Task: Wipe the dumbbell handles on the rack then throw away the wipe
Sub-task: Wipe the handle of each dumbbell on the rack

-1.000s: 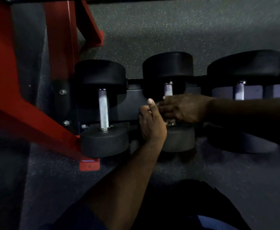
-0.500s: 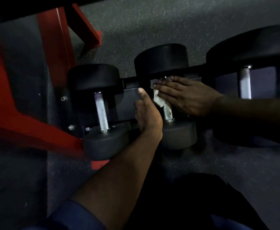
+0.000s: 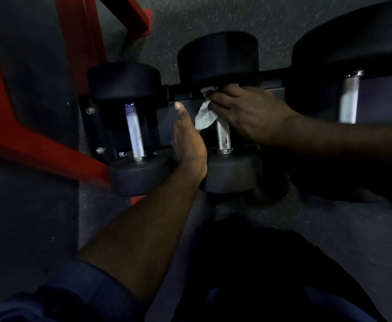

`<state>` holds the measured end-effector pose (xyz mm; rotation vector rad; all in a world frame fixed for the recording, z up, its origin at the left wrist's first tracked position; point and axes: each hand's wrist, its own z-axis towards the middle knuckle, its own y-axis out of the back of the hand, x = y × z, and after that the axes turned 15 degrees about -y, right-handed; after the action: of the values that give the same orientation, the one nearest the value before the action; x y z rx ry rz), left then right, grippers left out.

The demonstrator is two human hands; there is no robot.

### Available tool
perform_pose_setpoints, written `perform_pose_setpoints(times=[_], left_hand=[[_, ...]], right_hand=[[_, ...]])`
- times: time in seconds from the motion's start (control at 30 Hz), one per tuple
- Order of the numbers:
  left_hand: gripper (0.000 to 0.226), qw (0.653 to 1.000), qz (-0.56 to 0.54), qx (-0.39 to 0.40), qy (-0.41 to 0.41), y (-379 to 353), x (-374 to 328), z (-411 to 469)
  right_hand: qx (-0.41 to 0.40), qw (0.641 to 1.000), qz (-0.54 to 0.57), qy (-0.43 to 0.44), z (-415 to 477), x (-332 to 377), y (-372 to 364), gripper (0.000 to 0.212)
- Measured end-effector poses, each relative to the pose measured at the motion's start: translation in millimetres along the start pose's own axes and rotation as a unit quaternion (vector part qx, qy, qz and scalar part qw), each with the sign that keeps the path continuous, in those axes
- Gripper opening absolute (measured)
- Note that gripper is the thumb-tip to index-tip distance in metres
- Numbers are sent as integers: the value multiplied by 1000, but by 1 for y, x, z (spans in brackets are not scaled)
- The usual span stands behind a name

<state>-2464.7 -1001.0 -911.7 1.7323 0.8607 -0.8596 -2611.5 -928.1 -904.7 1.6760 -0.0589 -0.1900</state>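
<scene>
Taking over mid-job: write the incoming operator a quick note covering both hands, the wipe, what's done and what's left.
The left hand is open, fingers straight, low between the left handle and the middle handle.
The right hand holds the wipe against the upper part of the middle handle; the lower part is bare.
Done: cannot tell which handles are finished.
Left: finish the middle handle, check the left handle and right handle, then throw the wipe away.

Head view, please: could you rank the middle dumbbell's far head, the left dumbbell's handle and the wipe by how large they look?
1. middle dumbbell's far head
2. left dumbbell's handle
3. wipe, though its place below the handle is unsure, since the right hand hides part of it.
</scene>
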Motion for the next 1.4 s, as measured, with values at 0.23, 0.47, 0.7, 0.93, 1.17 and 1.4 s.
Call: perform_pose_setpoints(times=[0.23, 0.47, 0.7, 0.93, 1.17, 1.4], left_hand=[[108, 999, 15, 28, 22, 3, -6, 4], [68, 994, 19, 101, 34, 8, -10, 6], [68, 994, 23, 105, 32, 6, -6, 5], [72, 999, 26, 28, -2, 1, 6, 11], [79, 999, 48, 15, -19, -2, -1, 5], [110, 997, 69, 29, -21, -6, 13, 11]], right_hand=[[-124, 836, 435, -311, -12, 32, -10, 32], [76, 188, 868, -453, 34, 34, -13, 33], [153, 287, 858, -397, 20, 5, -14, 34], [204, 312, 866, -333, 14, 27, -28, 25], [231, 574, 728, -296, -32, 1, -34, 11], [106, 630, 688, -344, -9, 18, -32, 8]])
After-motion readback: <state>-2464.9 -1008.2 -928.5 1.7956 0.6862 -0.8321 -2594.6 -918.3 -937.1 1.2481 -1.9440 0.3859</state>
